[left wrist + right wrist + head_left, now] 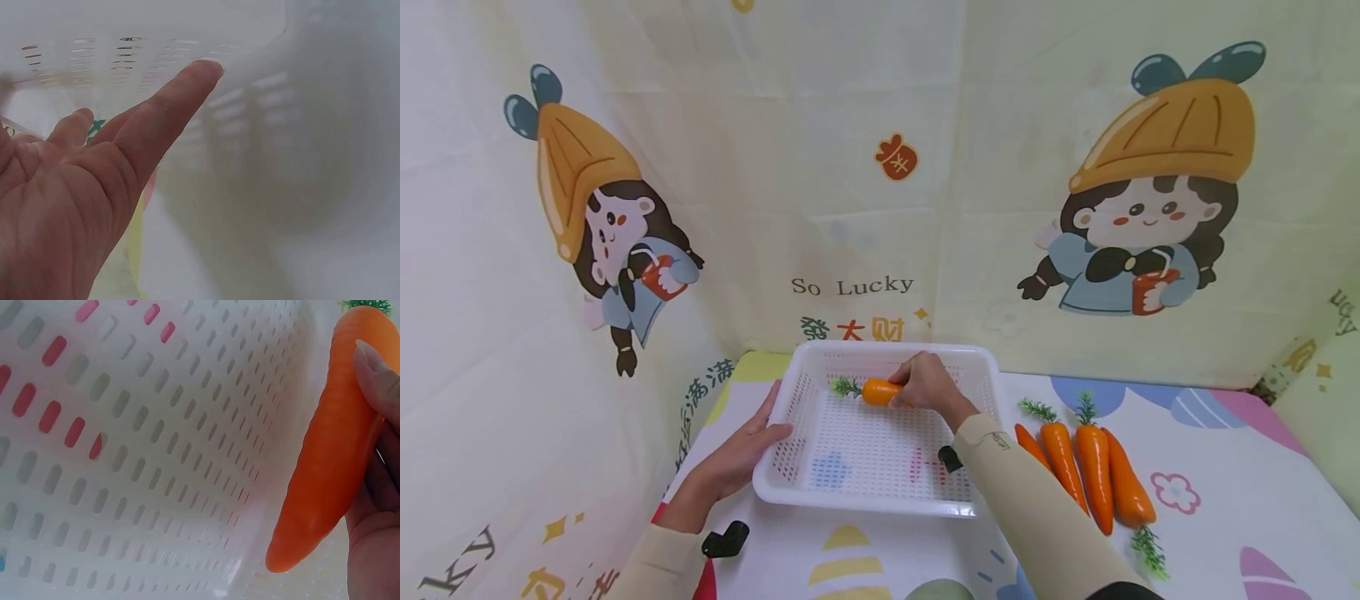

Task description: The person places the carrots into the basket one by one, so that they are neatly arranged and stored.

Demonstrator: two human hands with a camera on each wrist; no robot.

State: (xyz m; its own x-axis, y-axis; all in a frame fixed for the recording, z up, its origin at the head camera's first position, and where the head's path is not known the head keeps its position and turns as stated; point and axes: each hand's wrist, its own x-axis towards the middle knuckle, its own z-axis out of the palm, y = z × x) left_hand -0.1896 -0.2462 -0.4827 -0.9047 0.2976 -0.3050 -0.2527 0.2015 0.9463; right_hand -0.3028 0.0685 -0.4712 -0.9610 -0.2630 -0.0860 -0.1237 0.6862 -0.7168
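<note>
My right hand (928, 383) reaches into a white perforated plastic basket (880, 500) and grips an orange carrot (877, 392). The carrot lies sideways across the back half of the basket, its green leafy top pointing left. In the right wrist view the thumb (380, 381) presses on the thick end of the carrot, and the tapered tip sticks out free of the hand. My left hand (737, 454) is at the basket's left side, thumb over the rim. Its fingers (169, 112) stretch out fairly straight against the outer wall in the left wrist view.
To the right of the basket several carrots (1093, 467) lie close together on the patterned tablecloth (1232, 483). One leafy top points toward the front. A printed cloth (970, 208) hangs behind the table and along its left side.
</note>
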